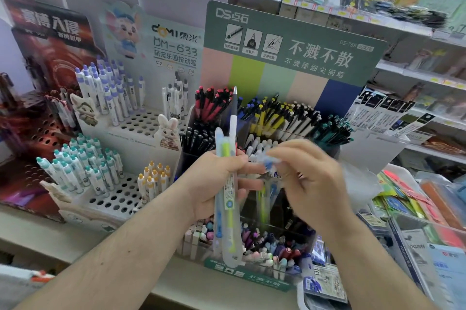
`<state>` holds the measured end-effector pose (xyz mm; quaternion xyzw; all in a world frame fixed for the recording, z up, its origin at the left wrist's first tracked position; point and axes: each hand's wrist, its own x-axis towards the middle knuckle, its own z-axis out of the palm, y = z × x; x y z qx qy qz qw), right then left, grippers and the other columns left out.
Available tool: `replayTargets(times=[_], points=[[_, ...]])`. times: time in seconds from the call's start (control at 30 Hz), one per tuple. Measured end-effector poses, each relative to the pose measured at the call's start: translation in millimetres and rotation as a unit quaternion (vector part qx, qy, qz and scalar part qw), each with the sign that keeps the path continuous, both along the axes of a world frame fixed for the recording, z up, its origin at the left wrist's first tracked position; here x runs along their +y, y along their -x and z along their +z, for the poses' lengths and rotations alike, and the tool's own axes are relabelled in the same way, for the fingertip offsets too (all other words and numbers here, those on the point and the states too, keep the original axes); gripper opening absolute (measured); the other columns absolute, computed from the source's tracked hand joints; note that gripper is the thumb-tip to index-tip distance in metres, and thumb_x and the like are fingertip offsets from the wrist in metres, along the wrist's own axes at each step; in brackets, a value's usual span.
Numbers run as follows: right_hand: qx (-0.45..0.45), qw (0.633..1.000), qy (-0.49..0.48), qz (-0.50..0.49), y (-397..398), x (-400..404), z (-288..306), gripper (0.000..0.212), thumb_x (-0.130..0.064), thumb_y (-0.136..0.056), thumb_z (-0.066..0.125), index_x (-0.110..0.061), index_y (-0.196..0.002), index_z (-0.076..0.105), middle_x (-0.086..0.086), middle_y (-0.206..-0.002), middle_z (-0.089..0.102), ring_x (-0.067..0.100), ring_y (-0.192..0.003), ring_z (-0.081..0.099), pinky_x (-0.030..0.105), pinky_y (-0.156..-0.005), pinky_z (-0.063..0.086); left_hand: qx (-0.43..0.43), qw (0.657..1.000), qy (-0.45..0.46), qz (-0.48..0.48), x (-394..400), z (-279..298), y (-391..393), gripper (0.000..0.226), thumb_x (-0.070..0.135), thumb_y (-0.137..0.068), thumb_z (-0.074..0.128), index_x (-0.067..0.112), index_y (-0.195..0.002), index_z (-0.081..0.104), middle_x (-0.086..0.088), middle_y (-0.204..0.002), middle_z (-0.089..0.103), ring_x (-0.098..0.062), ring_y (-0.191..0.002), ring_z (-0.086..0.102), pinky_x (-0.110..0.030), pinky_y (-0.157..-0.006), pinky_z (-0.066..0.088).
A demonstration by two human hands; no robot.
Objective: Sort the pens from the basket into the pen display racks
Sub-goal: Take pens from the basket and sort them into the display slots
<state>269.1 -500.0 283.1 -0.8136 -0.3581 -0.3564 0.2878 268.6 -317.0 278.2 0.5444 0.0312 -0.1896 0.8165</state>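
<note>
While L hand grips pens, racks behind.

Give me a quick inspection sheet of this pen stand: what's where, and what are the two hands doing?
Surface: pale shop counter carrying the racks.
Job's things: bunch of frosted pens, blue, yellow-green and grey, upright in the left hand; green DS tiered pen rack behind, its compartments full; white DOMI rack with round holes, many holes unfilled. No basket in view.
Clutter: packaged stationery stacked at right.
Grippers: left hand grips the pen bunch; right hand blurred, fingers curled at something small and blue-white beside the bunch, grip unclear.
Cables: nothing seen.
Surroundings: shop shelves of goods behind.
</note>
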Motion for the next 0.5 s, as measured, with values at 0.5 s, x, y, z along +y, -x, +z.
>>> replayTargets(times=[0.5], points=[[0.358, 0.912, -0.094, -0.178, -4, -20, -29, 0.03, -0.005, -0.094, 0.064, -0.032, -0.08, 0.066, -0.005, -0.076, 0.071, 0.012, -0.056, 0.068, 0.025, -0.059, 0.058, -0.003, 1.0, 0.007, 0.019, -5, -10, -10, 0.015, 0.008, -0.098, 0.052, 0.016, -0.086, 0.052, -0.001, -0.065, 0.053, -0.011, -0.045, 0.044, -0.021, -0.042, 0.037]])
